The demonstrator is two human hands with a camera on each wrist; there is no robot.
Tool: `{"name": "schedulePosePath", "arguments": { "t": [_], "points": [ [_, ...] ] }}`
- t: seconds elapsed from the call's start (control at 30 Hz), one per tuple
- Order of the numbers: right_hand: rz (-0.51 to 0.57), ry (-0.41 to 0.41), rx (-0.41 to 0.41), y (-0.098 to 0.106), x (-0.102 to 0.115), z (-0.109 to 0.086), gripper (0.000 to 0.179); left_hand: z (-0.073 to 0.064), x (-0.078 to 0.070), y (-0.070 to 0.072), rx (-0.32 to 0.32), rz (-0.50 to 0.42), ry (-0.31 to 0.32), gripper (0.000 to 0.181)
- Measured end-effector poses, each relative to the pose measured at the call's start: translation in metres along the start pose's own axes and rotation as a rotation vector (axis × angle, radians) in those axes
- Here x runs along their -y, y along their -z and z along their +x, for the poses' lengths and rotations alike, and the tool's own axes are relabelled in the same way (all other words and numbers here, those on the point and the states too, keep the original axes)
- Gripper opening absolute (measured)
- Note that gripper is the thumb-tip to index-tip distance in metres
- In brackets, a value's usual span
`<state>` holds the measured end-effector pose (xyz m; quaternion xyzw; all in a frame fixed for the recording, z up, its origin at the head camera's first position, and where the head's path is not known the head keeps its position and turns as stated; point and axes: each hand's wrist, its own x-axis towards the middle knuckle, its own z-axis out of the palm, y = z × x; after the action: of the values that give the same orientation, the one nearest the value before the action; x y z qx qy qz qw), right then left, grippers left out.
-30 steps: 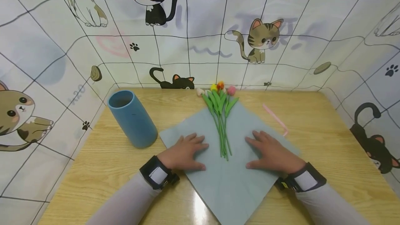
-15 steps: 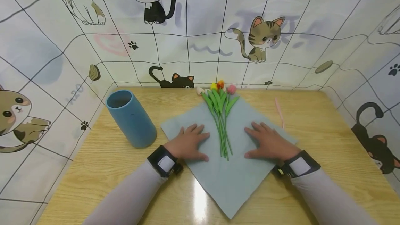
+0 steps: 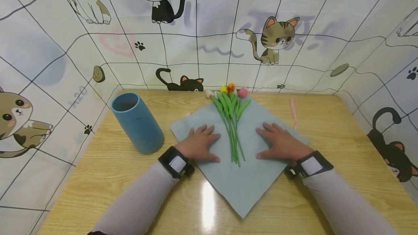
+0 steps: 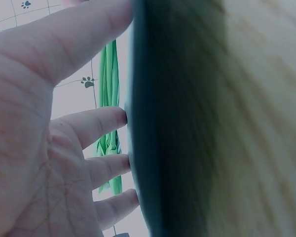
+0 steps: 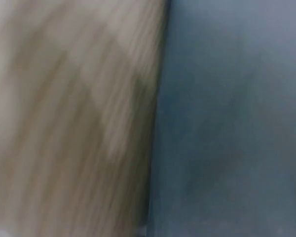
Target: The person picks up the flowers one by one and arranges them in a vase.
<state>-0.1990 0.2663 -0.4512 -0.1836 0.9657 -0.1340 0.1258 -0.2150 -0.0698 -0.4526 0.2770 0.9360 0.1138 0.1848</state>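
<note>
A square sheet of grey-blue wrapping paper lies on the table with one corner pointing toward me. On it rests a bunch of tulips, their yellow, orange, pink and white heads at the back wall. My left hand is spread flat on the paper's left side. Opposite it, my right hand lies spread on the right side, thumb toward the stems. The left wrist view shows straight fingertips touching the sheet, with green leaves beyond. In the right wrist view only paper and wood show; the hand is hidden.
Left of the paper stands a tall blue vase. A thin pink ribbon lies on the wooden table, just behind the paper's right corner. Cat-print curtain walls enclose the table at the back and sides.
Both hands and the paper have slid away from me, toward the back wall, while the tulips have barely moved. The pink ribbon has swung to the right and now lies more nearly lengthwise.
</note>
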Motion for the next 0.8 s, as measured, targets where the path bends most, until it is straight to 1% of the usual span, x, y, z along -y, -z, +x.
{"name": "schedulePosePath", "arguments": {
  "t": [0.3,0.47,0.63,0.73,0.8],
  "points": [
    [0.005,0.001,0.013,0.004,-0.007,0.006,0.105,0.006,-0.001,0.003,-0.001,0.009,0.002,0.091],
    [0.002,0.016,0.018,0.006,-0.009,0.009,0.106,0.009,-0.001,0.004,0.0,0.014,0.008,0.09],
    [0.003,0.016,0.036,0.009,-0.011,0.013,0.107,0.013,0.001,0.004,0.003,0.01,0.009,0.09],
    [-0.023,0.026,0.046,0.013,-0.011,0.014,0.104,0.015,0.001,0.004,0.001,0.002,0.008,0.09],
    [-0.051,0.025,0.058,0.018,-0.011,0.016,0.099,0.016,0.002,0.003,0.001,-0.003,0.008,0.09]
  ]
}}
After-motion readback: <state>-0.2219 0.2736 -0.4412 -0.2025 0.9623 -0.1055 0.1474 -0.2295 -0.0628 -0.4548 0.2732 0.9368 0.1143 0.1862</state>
